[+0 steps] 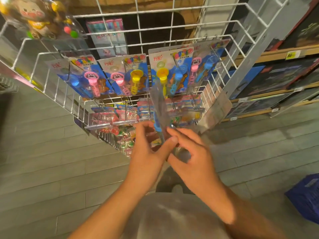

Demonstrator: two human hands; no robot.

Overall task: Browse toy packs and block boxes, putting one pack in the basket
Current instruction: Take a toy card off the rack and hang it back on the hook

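Both hands hold one toy pack [159, 107] edge-on in front of the wire rack; it is a clear blister card with a blue wand inside, blurred by motion. My left hand [148, 147] grips its lower edge, thumb pressed on the front. From the right side, my right hand [188, 152] pinches the same lower end. Behind it, similar packs of bubble wands [124, 75] in pink, yellow and blue hang on hooks. The blue basket [307, 195] sits on the floor at the right edge.
A white wire rack [51, 69] juts out at chest height, with smaller toy packs [127, 114] on lower hooks. A bagged monkey toy [36, 18] hangs top left. Dark block boxes [276, 78] fill wooden shelves at right. Grey tiled floor lies below.
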